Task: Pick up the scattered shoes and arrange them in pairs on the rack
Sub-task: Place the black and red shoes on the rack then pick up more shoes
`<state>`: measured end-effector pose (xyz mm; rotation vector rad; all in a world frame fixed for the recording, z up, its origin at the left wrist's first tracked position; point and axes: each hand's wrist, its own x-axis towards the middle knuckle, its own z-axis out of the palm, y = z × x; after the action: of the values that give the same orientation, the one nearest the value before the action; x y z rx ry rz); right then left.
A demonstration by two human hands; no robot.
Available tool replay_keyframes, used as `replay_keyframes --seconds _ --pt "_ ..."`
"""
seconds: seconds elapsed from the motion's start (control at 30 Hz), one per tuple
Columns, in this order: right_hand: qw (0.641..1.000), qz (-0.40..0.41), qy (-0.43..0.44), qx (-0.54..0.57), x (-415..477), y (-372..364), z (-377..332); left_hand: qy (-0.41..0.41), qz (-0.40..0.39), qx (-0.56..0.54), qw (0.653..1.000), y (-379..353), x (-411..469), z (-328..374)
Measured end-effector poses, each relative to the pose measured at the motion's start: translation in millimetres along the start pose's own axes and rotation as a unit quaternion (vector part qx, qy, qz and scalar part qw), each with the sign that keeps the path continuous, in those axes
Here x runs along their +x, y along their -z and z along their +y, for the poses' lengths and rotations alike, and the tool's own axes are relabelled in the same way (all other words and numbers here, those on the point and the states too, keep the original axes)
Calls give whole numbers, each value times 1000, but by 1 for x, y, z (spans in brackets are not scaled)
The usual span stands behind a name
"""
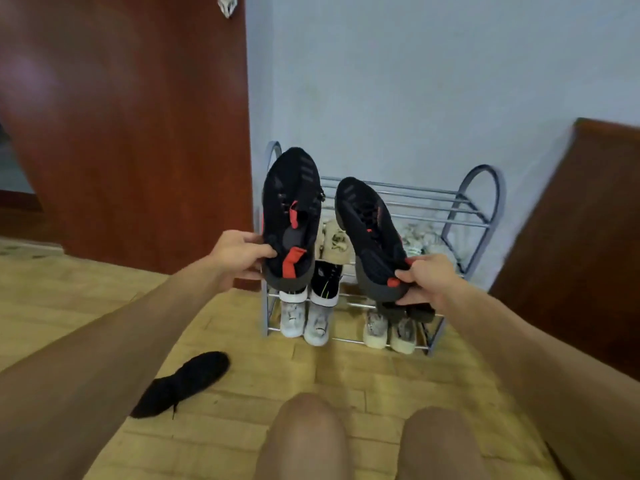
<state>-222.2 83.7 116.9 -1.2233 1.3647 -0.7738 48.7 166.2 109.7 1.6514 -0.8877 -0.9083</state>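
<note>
Red-brown wooden door fills the upper left of the frame; pale wall behind. Metal shoe rack stands centre right against that wall, top tier bare on its right side. Lower tiers hold pairs: white sneakers at lower left, beige sneakers at lower right, others half hidden behind what you hold. Your left hand has its fingers clamped on the heel of a black-and-red sneaker, toe pointing up, in front of the rack's left end. Your right hand grips the heel of the matching sneaker, tilted toe-up. A lone black shoe lies on the wooden floor, lower left.
</note>
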Motion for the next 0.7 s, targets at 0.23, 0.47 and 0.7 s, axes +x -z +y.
replay_keyframes --seconds 0.23,0.47,0.7 --pt "996 -24 24 85 74 -11 -56 -9 12 5 1000 -27 86 67" --pt "992 -17 23 121 162 -49 -87 -4 45 0 999 -43 176 70" --pt "994 3 24 105 223 -71 -87 1 30 40 999 -56 232 74"
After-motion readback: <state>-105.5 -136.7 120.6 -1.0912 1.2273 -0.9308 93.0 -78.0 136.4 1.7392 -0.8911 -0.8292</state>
